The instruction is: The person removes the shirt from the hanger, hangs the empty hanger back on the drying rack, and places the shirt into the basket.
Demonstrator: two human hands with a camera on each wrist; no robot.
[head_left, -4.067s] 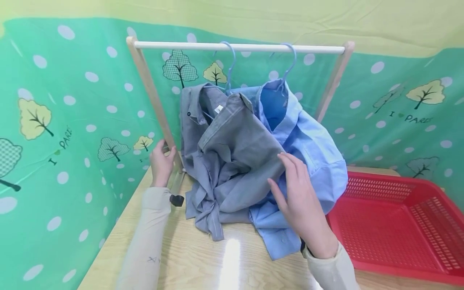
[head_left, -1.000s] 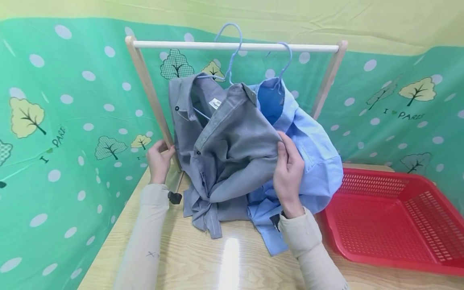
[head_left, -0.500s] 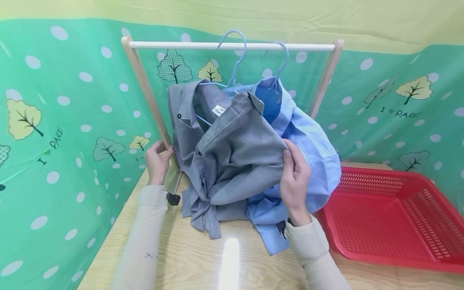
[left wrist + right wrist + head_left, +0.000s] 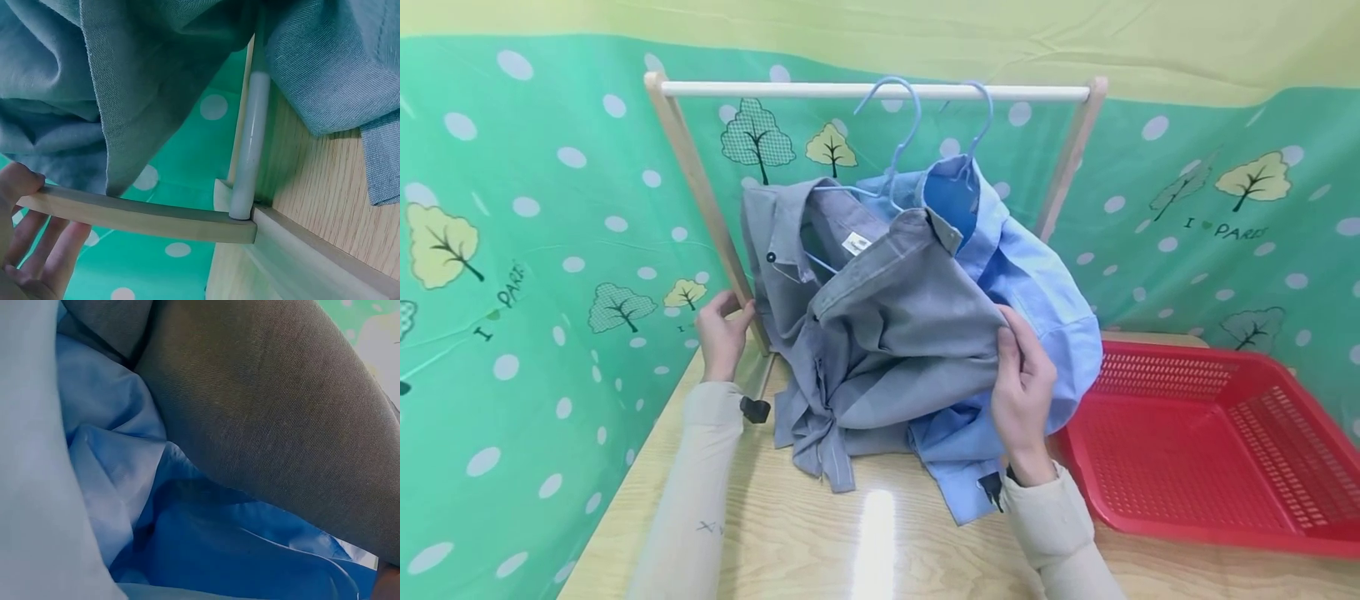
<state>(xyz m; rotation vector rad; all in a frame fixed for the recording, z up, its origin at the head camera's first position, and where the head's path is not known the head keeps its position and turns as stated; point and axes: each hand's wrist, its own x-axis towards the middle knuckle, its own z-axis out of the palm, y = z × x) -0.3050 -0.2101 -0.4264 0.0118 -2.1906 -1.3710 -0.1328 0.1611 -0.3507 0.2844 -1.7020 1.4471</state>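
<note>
My left hand [image 4: 722, 337] grips the left wooden post [image 4: 696, 187] of a small clothes rack; the left wrist view shows the thumb over the post [image 4: 137, 215] and fingers below. My right hand [image 4: 1024, 383] pinches the shoulder of a grey shirt [image 4: 917, 308]; what lies inside the cloth there is hidden. The shirt is on a blue hanger [image 4: 916, 117], whose hook overlaps the front of the white rail [image 4: 760, 90], its tip showing below it. A light blue shirt [image 4: 1037, 292] hangs behind on another blue hanger [image 4: 987, 125].
A red perforated basket [image 4: 1187, 533] stands to the right on the wooden table [image 4: 775, 533]. Green dotted cloth [image 4: 527, 275] surrounds the table at the left and back. Shirt hems and sleeves reach the tabletop.
The right hand, loose beside the grey shirt earlier, now pinches its shoulder. The grey shirt's hook rose above the rail, then came down and right. The left hand stays on the post.
</note>
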